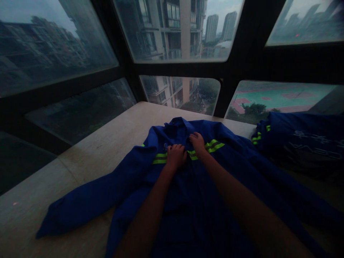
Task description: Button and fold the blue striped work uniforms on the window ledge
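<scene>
A blue jacket point(199, 190) lies spread out, front up, on the pale window ledge point(120, 130). It has bright yellow-green stripes across the chest. The left hand point(176, 156) is on the chest, near the middle, and the right hand point(197, 142) is close by, just under the collar point(179, 124). Their fingers are bent on the cloth, but I can't tell if they pinch it. The small chest mark point(165, 146) is too tiny to read. More folded blue clothes point(282, 132) sit at the right, with big white writing point(313, 147), too dim to read surely.
</scene>
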`<state>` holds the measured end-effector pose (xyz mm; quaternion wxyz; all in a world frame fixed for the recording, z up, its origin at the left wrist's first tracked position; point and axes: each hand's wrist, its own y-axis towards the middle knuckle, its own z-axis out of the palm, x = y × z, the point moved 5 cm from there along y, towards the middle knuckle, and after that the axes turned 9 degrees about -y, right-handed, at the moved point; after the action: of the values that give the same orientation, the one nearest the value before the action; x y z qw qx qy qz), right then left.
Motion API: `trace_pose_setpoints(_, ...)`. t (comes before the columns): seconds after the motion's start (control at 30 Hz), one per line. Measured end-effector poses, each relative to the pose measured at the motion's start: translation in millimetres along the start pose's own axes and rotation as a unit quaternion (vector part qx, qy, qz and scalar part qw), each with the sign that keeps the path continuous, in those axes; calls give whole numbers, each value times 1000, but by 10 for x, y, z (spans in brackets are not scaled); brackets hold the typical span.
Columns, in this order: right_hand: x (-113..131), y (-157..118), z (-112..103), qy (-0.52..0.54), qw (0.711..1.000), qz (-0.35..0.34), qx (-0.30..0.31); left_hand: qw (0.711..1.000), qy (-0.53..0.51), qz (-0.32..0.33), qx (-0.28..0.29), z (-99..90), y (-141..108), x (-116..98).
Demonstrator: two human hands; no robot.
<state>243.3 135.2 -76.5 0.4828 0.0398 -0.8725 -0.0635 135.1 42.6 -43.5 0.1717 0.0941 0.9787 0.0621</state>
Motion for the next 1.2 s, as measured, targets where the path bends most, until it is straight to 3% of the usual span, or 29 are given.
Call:
trace_pose_setpoints(0.1,167,-101,72,30,997,-69,15,1000,-10,5,8,-31,-13,48)
trace_pose_setpoints(0.2,258,-248,201,41,981,-165,92,1000,-9,-1,-4,-68,-73,116)
trace_pose_setpoints(0.3,177,-268,220,-20,977,-172,126,1000,12,-11,-24,-81,-177,204)
trace_pose_setpoints(0.47,-51,-265,-145,-130,972,-177,78,999,31,-23,-30,-95,-349,364)
trace_pose_setpoints(0.6,-217,-512,-372,-203,956,-189,91,999,22,-36,-22,-86,-496,395)
trace_pose_setpoints(0.77,-240,-934,-470,-382,899,-191,96,999,30,-35,28,-44,-757,238)
trace_pose_setpoints(0.87,-143,-1139,-572,-411,888,-168,118,998,31,-30,50,-171,-828,94)
trace_pose_setpoints(0.93,-51,-1167,-661,-399,895,-133,145,998,10,-41,52,-331,-747,13)
trace_pose_setpoints(1.0,62,-1053,-749,-384,905,-94,159,997,-29,-72,18,-539,-531,-24)
trace_pose_setpoints(1.1,246,-638,-831,-366,920,-55,127,978,-109,-145,-99,-843,-32,51)
trace_pose_setpoints(1.2,324,-146,-799,-330,940,-20,91,943,-160,-242,-161,-929,458,290)
